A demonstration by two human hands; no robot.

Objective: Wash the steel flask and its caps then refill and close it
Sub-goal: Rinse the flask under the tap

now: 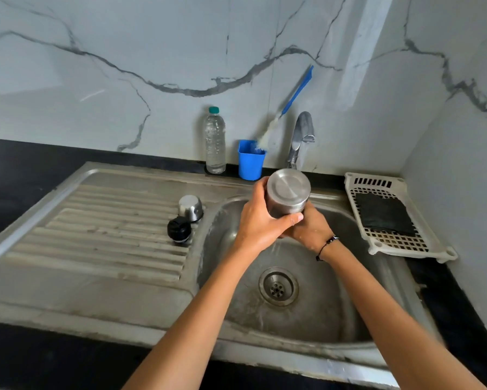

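Head view shows both hands, left hand (260,223) and right hand (311,230), with fingers clamped around the inverted cylindrical steel flask (287,197) above the sink basin (335,319), probably so rinse water drains out.

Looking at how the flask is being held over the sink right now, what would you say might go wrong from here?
1. The upturned steel flask is wet; it might slip from the left hand and right hand into the steel sink basin.
2. The black inner cap and small steel cup cap sit near the basin's edge; an elbow could knock them in.
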